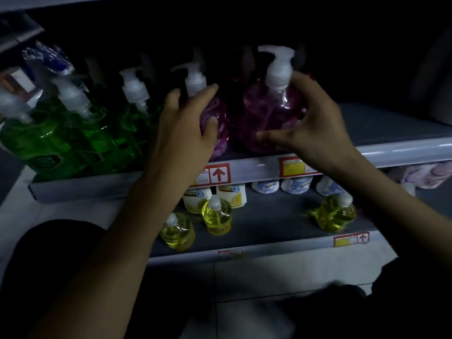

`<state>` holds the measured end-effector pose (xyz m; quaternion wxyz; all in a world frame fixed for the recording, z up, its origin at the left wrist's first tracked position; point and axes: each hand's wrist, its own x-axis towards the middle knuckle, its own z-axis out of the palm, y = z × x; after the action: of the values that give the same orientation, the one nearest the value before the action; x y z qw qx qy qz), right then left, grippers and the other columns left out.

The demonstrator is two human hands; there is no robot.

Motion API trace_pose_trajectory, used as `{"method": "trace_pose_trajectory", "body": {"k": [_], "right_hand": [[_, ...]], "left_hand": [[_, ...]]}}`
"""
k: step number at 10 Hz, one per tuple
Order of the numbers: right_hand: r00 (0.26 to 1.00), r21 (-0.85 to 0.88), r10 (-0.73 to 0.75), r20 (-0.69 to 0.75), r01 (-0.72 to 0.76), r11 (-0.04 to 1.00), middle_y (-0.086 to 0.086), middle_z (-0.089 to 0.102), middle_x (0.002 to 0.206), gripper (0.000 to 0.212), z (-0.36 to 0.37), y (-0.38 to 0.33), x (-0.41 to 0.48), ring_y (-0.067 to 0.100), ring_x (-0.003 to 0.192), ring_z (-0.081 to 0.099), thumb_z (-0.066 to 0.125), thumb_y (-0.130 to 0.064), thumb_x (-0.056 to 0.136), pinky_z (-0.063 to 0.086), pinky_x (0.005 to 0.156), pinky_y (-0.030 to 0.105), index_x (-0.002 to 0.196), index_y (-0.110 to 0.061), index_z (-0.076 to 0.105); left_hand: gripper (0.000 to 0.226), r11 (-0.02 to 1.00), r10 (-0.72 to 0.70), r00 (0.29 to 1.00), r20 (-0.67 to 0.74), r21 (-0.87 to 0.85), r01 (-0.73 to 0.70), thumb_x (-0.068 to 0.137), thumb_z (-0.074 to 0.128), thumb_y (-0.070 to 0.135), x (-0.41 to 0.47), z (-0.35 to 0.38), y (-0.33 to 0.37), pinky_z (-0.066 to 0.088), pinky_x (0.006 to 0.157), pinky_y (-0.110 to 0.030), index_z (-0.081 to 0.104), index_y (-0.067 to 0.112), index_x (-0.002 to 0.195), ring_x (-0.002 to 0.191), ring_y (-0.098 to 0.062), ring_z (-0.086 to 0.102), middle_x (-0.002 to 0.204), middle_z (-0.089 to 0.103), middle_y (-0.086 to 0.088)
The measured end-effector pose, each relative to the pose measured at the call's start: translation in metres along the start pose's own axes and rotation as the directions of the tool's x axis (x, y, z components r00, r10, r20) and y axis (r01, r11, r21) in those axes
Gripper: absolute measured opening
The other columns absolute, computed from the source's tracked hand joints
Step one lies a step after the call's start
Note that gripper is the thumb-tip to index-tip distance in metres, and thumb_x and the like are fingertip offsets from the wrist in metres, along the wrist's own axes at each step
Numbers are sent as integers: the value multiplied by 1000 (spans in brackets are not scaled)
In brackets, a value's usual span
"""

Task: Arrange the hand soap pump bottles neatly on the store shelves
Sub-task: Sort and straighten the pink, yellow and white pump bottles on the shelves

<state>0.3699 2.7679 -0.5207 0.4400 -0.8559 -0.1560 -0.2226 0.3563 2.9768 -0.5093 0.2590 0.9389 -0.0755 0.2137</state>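
Cupped around the pink soap pump bottle (266, 113), the right hand (310, 128) is being held spread, contact unclear; the left hand (186, 128) is being pressed, fingers open, onto the purple pump bottle (217, 118) beside it on the upper shelf (391, 152). Nozzles are probably best being turned alike, bases being aligned. Green pump bottles (61, 143) are being crowded at left; yellow bottles (217, 216) are being kept below.

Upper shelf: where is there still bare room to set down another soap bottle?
The upper shelf is bare to the right of the big pink bottle, past the right hand. The left side is crowded with green bottles. The lower shelf has an open gap between the middle yellow bottle and the right-hand one.
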Motion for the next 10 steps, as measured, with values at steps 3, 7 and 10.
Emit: {"method": "trace_pose_trajectory", "body": {"k": [3,7,10], "right_hand": [[996,24,26,83,-28,999,-11,60,128,93,24,8,14,6,117,57,86,-46,54,48,100,32,137,-30,47],[998,-176,-66,4,66,982,10,68,82,20,-19,34,-68,23,73,61,55,-17,76,47,67,30,89,-7,65],[349,-600,927,-140,-774,201,24,61,110,53,-150,252,-142,38,96,62,64,-26,85,52,79,39,129,-3,47]], "left_hand": [[47,990,35,998,-45,136,-28,95,55,33,3,0,3,35,88,-25,43,35,140,123,-30,47,143,36,-10],[22,932,318,913,-255,-90,-350,82,54,5,-63,55,57,40,74,-29,56,0,103,86,-27,48,107,49,-23],[24,924,135,530,837,-300,238,83,52,0,-106,277,125,41,58,-26,61,8,104,75,-25,59,74,60,-4]]}}
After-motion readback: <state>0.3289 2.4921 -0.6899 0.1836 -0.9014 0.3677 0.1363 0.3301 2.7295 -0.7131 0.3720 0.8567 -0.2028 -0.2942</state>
